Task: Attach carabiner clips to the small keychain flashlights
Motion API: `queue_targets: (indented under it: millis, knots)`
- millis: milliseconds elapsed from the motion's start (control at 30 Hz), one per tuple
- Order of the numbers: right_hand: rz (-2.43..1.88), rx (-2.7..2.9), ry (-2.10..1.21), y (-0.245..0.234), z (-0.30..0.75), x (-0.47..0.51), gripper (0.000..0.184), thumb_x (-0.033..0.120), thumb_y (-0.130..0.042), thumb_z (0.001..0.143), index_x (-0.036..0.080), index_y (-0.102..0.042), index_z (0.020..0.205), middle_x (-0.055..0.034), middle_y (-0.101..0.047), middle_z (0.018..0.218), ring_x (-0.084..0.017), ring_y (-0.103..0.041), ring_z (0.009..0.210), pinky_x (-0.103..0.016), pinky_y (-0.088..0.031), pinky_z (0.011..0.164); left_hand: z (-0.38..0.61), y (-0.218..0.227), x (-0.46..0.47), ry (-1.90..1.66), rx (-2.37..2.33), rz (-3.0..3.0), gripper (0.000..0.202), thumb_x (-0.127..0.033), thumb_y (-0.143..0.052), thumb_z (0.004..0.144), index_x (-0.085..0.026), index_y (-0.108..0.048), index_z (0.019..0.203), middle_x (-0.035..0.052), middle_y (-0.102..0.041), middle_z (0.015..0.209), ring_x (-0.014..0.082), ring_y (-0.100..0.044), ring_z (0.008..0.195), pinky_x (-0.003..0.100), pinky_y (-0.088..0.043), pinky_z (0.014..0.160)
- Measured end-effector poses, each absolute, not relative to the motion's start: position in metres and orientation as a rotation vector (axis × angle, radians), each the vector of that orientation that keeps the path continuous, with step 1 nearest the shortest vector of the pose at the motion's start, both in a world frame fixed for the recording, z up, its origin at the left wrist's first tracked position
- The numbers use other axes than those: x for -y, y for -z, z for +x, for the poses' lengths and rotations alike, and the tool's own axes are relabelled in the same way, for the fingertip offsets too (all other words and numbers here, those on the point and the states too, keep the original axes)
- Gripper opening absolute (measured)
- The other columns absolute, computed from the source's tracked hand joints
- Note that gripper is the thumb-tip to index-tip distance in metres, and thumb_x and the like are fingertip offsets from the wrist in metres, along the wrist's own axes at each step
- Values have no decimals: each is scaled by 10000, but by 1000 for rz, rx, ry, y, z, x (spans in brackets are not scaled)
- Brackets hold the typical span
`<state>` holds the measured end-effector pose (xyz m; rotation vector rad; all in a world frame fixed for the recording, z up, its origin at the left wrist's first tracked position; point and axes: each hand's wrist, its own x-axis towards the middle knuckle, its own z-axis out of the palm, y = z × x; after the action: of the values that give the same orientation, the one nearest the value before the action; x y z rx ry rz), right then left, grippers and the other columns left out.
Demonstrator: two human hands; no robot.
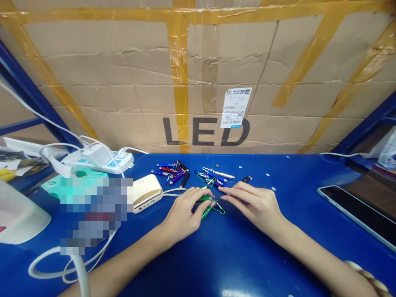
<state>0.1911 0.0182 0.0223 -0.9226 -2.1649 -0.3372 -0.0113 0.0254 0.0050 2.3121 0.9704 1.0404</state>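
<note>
My left hand (185,210) is closed, its thumb and fingers round a small green penlight (204,199). Just under the thumb is another green penlight body (208,210), with a green carabiner clip (220,208) beside it. My right hand (256,202) hovers to the right, fingers stretched and slightly apart, its tips close to a blue penlight (221,183); whether they touch it I cannot tell. A black-ended piece (246,178) shows behind that hand, partly hidden. Beyond my hands lie a silver penlight (224,174) and more blue and green clips.
Several blue, red, purple and black penlights (173,171) lie in a pile at the back. A white-and-gold box (147,193) with cables stands left of my hand, near a power strip (123,163). A phone (359,214) lies right. A cardboard box (139,82) walls the table's back.
</note>
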Motion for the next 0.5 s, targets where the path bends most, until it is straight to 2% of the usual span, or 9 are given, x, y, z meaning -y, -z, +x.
queue_targets:
  millis: [133, 333, 500]
  knots:
    - [-815, 2207, 413, -22, 193, -19, 193, 282, -535, 886, 198, -698, 949, -19, -662, 795, -52, -568, 536, -164, -409, 483, -13, -5, -25, -1019, -963, 2326, 156, -205, -444, 893, -176, -575, 972, 42, -649, 853, 168, -568, 773, 289, -444, 720]
    - [-749, 2242, 501, -28, 187, -14, 217, 200, -497, 903, 215, -706, 847, 0, -666, 761, -34, -521, 477, -162, -378, 445, -13, -5, -24, -971, -943, 2378, 169, -211, -425, 906, -180, -584, 956, 42, -656, 879, 172, -557, 784, 297, -440, 726]
    - [-777, 2241, 420, -29, 188, -13, 225, 227, -498, 903, 229, -709, 824, 5, -660, 760, -34, -532, 490, -160, -390, 467, -12, -7, -24, -937, -871, 2401, 164, -196, -433, 904, -181, -591, 944, 41, -652, 859, 166, -558, 782, 284, -446, 730]
